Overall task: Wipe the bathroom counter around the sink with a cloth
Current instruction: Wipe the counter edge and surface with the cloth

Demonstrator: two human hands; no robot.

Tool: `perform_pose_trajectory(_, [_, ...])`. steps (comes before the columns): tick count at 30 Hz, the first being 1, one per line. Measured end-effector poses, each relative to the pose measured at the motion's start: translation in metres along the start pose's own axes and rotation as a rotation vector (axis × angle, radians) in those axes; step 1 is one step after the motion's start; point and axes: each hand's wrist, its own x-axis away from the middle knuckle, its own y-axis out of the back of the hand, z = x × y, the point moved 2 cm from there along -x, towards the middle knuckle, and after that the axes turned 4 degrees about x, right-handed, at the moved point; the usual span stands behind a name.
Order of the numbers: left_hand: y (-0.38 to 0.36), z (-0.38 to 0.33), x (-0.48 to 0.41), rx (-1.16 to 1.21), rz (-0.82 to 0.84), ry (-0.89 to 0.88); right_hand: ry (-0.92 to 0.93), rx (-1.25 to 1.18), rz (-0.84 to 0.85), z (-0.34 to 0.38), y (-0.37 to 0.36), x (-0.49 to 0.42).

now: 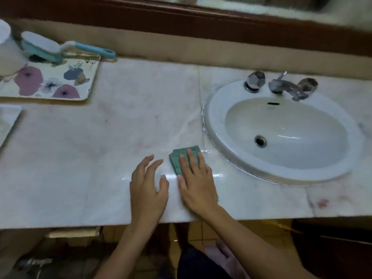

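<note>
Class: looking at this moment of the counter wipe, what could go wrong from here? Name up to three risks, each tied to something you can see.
1. The right hand presses the cloth near the counter's front edge; a stroke towards the person could push water onto the floor.
2. The counter looks wet and shiny by the left hand, which could slip.
3. Wiping far left might bump the tray holding the brush.

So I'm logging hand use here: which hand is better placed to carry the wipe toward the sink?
The right hand. It lies flat on the green cloth, just beside the sink rim. The left hand is spread on bare counter, farther from the sink.
</note>
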Motion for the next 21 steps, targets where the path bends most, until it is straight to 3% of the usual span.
perform_pose_trajectory(2, [-0.026,-0.020,-0.002,-0.028,0.103,-0.053,-0.034,-0.296,-0.006,-0.006,0.016,-0.001])
perform_pose_trajectory(4, [-0.046,-0.034,-0.006,-0.123,0.179,-0.067,-0.130,-0.526,-0.136,-0.027,0.035,0.004])
perform_pose_trajectory(9, [-0.101,-0.046,-0.010,-0.470,0.307,-0.027,-0.267,-0.222,-0.659,-0.100,0.083,0.009])
perform_pose_trajectory(11, [-0.112,-0.038,-0.006,-0.538,0.283,-0.076,-0.378,-0.076,-0.627,-0.135,0.092,-0.007])
perform_pose_trajectory(13, [-0.110,-0.029,-0.005,-0.581,0.298,-0.143,-0.499,0.070,-0.464,-0.167,0.092,-0.021])
perform_pose_trajectory(16, [-0.097,-0.018,-0.035,-0.646,0.376,-0.252,-0.523,0.201,-0.309,-0.189,0.080,-0.031])
perform_pose_trajectory(21, [-0.083,0.005,-0.174,-0.746,0.325,-0.199,-0.536,0.156,-0.379,-0.191,0.076,-0.031])
